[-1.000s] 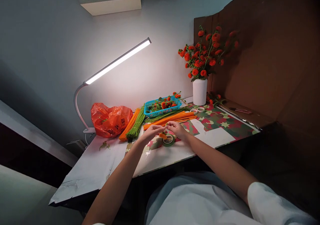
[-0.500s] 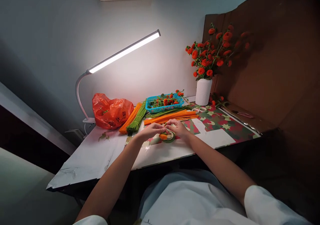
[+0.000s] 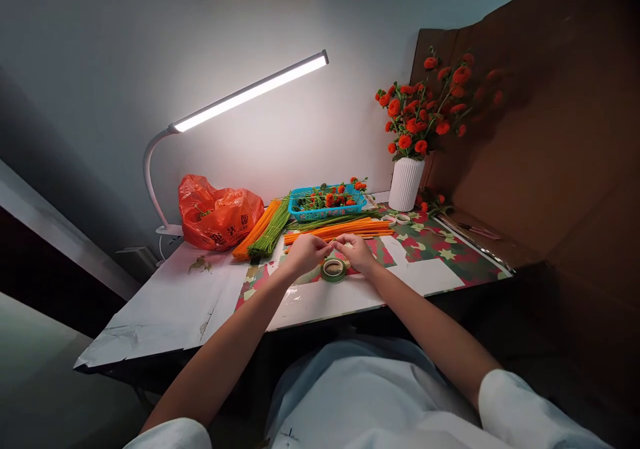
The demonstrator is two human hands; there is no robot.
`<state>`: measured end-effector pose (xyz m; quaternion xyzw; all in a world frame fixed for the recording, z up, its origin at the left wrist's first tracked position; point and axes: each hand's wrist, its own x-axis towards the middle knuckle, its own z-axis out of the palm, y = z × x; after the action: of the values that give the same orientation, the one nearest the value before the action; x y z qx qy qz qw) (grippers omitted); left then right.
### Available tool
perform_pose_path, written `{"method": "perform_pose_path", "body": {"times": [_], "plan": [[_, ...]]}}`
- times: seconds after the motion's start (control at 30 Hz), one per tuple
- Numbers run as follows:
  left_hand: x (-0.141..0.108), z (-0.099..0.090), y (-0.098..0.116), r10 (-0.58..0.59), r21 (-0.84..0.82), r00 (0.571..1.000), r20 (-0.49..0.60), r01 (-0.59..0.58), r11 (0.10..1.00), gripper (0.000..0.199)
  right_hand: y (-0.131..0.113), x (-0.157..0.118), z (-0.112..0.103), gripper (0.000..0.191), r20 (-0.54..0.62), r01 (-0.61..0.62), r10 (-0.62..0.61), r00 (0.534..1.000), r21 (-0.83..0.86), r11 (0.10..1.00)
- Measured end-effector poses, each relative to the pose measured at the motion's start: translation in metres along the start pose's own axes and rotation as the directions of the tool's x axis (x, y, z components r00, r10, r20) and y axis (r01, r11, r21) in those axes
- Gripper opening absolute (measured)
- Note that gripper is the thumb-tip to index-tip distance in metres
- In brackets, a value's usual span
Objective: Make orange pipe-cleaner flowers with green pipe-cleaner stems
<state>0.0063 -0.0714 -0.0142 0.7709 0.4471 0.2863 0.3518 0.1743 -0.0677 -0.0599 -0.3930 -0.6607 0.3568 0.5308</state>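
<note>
My left hand (image 3: 307,254) and my right hand (image 3: 354,253) meet fingertip to fingertip above the table, both closed in a pinch. Whatever lies between the fingers is too small and covered to make out. Just below them a roll of green tape (image 3: 324,272) lies flat on the table. Behind the hands is a bundle of orange pipe cleaners (image 3: 345,228), with green stems (image 3: 330,221) beyond it.
A blue basket (image 3: 327,215) holds orange flowers. To its left are upright-leaning orange and green bundles (image 3: 270,234) and a red plastic bag (image 3: 217,216). A lamp (image 3: 253,91) shines overhead. A white vase (image 3: 407,184) of flowers and pliers (image 3: 479,231) are at right.
The orange flower head seen under my fingers beside the tape roll no longer shows. My left hand has turned and risen slightly, and the tape roll is in plain sight. The view has shifted a little.
</note>
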Motion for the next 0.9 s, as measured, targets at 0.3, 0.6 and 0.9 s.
{"method": "perform_pose_path", "body": {"times": [0.3,0.6,0.9], "plan": [[-0.001,-0.017,0.003,0.044,-0.035,0.972,0.23,-0.037,0.999,0.042,-0.007,0.001,0.0,0.033,0.129,-0.015,0.002,0.992,0.102,0.995],[-0.006,0.005,0.019,0.098,0.18,0.985,-0.141,-0.072,0.981,0.028,-0.002,0.0,-0.003,0.028,0.003,-0.018,0.018,1.0,0.058,0.998],[0.002,-0.021,-0.003,0.076,-0.037,0.958,0.278,-0.069,0.997,0.039,-0.012,-0.001,-0.005,0.032,0.145,0.049,-0.053,0.988,0.035,0.998]]}}
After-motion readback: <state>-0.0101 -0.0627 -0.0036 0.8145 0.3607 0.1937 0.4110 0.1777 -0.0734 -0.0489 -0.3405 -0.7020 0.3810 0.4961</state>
